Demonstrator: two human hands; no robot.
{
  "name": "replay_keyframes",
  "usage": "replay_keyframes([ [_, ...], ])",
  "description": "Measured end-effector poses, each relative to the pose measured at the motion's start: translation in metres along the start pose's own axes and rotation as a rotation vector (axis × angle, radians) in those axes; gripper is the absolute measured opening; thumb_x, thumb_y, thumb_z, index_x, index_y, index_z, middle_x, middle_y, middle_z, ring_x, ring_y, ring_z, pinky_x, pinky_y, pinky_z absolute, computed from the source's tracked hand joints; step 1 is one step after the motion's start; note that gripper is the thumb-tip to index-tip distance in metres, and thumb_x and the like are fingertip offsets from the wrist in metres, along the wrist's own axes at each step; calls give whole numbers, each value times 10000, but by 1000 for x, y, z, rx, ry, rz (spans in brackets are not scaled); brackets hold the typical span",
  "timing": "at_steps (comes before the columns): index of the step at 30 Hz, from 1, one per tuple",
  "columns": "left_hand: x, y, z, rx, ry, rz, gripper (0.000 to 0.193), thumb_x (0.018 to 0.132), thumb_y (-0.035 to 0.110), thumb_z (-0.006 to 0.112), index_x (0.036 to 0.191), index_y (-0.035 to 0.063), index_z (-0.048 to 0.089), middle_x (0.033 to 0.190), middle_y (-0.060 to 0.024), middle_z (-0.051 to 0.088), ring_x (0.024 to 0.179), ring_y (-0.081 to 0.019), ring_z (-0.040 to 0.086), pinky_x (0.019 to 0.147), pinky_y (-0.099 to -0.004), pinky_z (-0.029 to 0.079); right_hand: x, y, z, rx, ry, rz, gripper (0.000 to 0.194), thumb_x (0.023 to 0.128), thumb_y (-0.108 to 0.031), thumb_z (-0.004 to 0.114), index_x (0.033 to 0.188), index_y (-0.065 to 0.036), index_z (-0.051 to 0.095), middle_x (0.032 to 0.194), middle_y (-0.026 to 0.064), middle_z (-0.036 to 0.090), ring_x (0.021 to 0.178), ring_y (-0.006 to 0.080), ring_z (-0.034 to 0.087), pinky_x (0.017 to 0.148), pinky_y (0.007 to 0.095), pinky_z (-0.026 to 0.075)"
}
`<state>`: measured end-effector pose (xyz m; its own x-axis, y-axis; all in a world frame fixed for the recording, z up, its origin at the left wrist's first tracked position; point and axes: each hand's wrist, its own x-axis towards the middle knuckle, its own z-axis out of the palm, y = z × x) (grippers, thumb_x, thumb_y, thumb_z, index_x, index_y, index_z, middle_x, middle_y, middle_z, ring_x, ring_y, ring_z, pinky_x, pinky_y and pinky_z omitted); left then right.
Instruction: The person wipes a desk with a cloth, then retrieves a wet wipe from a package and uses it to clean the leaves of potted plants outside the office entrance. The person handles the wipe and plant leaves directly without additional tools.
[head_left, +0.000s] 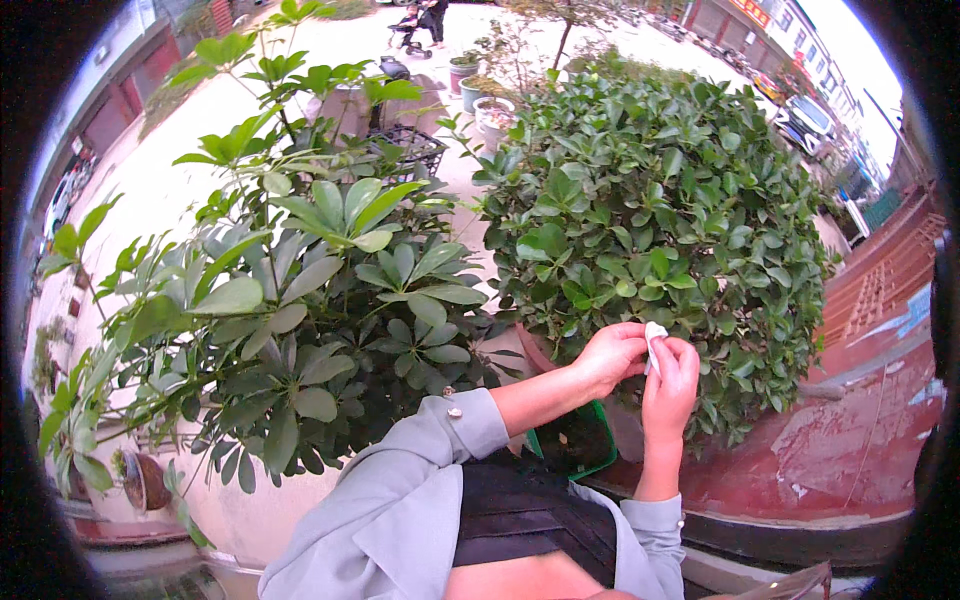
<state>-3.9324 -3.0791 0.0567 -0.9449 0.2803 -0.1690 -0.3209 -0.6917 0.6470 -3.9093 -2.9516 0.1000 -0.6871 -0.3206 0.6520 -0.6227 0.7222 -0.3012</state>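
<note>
A small white cloth or tissue (655, 339) is pinched between the fingers of both hands, in front of the lower part of a dense, rounded green shrub (637, 202). My left hand (616, 356) grips it from the left side. On its right side, my right hand (672, 367) has its fingertips closed over the white piece. Part of the piece is hidden by the fingers. To the left stands a tall umbrella plant (300, 315) with broad green leaflets, some of them dull and greyish.
Beneath the forearms is a green-rimmed container (613, 442). A black basket (409, 150) and several potted plants stand beyond the foliage. A red wall (825, 457) runs at the right. A person with a stroller (411, 34) is far off on the pavement.
</note>
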Motion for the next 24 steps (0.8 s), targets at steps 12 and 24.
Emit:
replay_keyframes([
  [12,-20,9,2,-214,13,-51,351,969,106,504,1290,-22,570,1155,-111,658,1028,-188,641,931,-333,532,-12,3,12,1,80,74,275,857,22,633,1123,-18,689,1061,137,586,991,313,573,875,408,485],
  [24,-24,21,1,-214,66,41,349,998,204,527,1256,-21,591,1143,-112,667,1052,-208,637,943,-356,504,-20,-18,14,273,103,226,109,890,-70,682,996,-46,683,980,105,621,891,303,591,810,391,494],
])
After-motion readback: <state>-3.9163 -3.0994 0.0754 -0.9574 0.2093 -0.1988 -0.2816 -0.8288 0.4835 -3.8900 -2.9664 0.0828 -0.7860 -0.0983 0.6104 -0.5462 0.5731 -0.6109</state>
